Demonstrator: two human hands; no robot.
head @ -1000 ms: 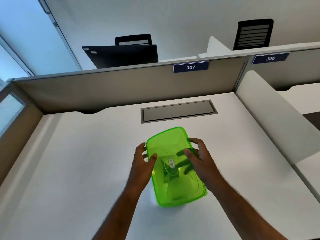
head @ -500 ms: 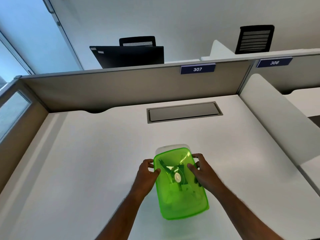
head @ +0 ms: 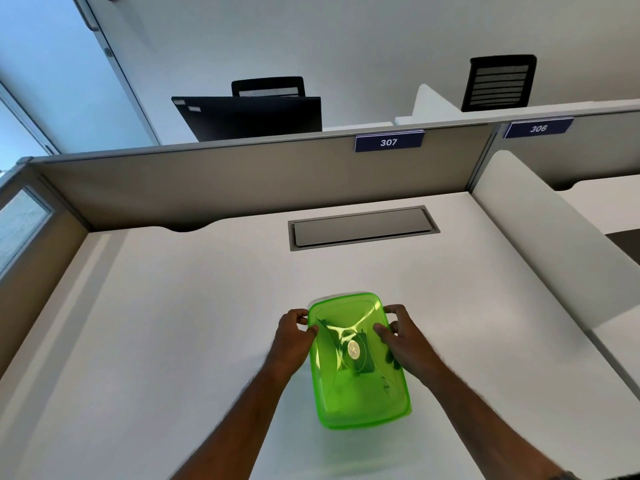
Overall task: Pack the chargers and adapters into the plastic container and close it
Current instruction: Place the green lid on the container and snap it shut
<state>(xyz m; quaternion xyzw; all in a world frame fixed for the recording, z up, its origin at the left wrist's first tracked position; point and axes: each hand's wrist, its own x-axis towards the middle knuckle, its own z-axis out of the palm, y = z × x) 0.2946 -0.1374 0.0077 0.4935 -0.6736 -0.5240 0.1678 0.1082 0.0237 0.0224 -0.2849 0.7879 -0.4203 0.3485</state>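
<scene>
A translucent green lid (head: 356, 393) lies flat over the clear plastic container (head: 323, 299), whose far rim just shows past the lid. Dark chargers and adapters (head: 360, 355) show dimly through the lid. My left hand (head: 294, 332) grips the lid's far left edge, thumb on top. My right hand (head: 403, 336) grips the far right edge, thumb pressing on the lid's top. The container rests on the white desk (head: 173, 323) in front of me.
A grey cable hatch (head: 362, 226) is set into the desk behind the container. A beige partition (head: 225, 181) with a "307" sign closes the back; a white divider (head: 540, 244) runs along the right. A glass side panel (head: 20, 226) stands at left.
The lid was tilted up toward me a second ago; both hands have lowered it flat onto the container and shifted to its far corners.
</scene>
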